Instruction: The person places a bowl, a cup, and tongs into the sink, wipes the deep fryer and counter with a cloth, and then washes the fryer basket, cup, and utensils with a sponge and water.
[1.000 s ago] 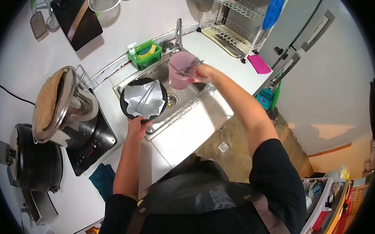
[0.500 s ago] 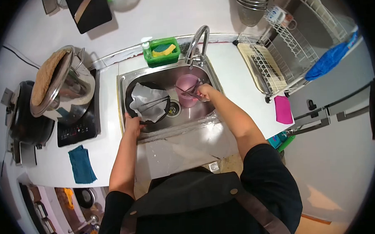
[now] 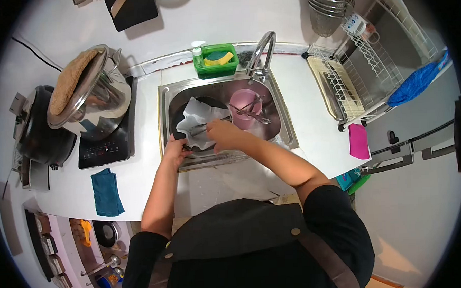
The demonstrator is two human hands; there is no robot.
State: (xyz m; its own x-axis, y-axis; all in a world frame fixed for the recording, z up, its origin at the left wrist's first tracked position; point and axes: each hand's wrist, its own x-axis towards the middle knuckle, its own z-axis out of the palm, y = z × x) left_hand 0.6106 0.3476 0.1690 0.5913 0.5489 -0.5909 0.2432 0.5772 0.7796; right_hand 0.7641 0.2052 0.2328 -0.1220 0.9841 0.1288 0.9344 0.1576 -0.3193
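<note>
In the sink's left half sits a round black pan with a crumpled white sheet in it. My left hand is closed on the near left rim of the pan. Across the sheet lies a pair of dark tongs, and my right hand has its fingers curled round them near one end, partly hiding them. Right of the pan stands a pink container, with metal utensils resting across its mouth.
A chrome faucet arches over the sink. Behind it are a green basket with a sponge and a pump bottle. A steel pot on a cooktop is at left; a wire dish rack stands right.
My right hand has let go of the utensils at the pink container and moved left to the tongs over the pan. My left hand stays on the rim. The view has shifted slightly.
</note>
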